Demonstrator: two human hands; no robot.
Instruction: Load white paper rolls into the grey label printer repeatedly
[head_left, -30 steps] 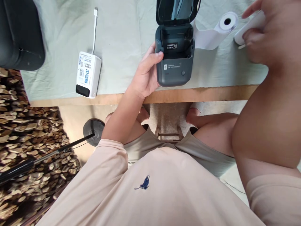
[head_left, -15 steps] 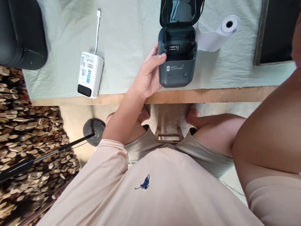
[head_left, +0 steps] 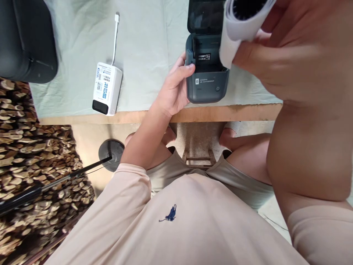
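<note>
A dark grey label printer [head_left: 208, 86] stands near the table's front edge, its lid [head_left: 205, 18] flipped up and its paper bay showing. My left hand [head_left: 178, 82] grips the printer's left side, thumb on the rim of the bay. Close to the camera, my right hand [head_left: 264, 62] is closed on a white paper roll [head_left: 230, 38] with a dark core. The roll is over the right part of the printer in this view and hides some of the bay and lid. Whether it touches the printer I cannot tell.
On the left of the cloth-covered table [head_left: 146, 55] lies a white power bank [head_left: 106, 88] with a short cable [head_left: 115, 36]. A black case [head_left: 27, 40] sits at the far left. Below it are stacked firewood [head_left: 41, 158] and a black stand [head_left: 110, 154].
My right hand has come in from the right edge to the printer, now with a paper roll in it. The spot where a roll lay is hidden behind that hand. My left hand keeps its grip.
</note>
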